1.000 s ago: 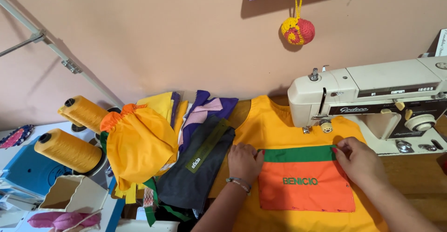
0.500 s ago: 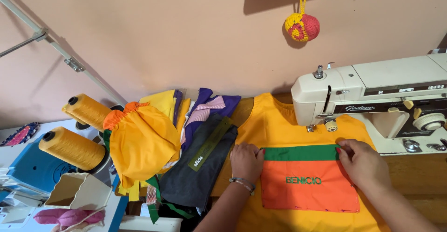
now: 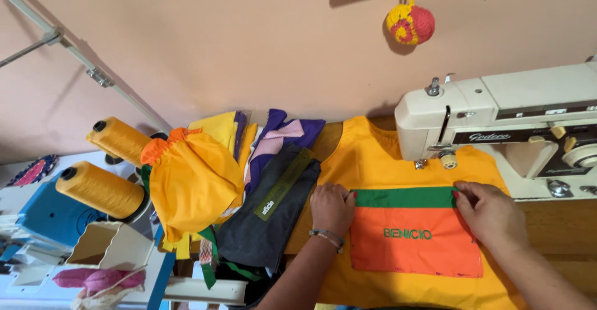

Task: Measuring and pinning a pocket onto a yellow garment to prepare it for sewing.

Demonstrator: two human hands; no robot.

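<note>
— Where are your hands now?

— Your left hand [image 3: 333,207] lies flat on the left end of the orange pocket [image 3: 415,241], and your right hand [image 3: 488,213] pinches the right end of its green band [image 3: 404,197]. The pocket lies on the yellow garment [image 3: 373,161], near the sewing machine [image 3: 497,120].

— How do you place it well?

— I'd say keep the band level and the fabric smooth beneath your palms.
</note>
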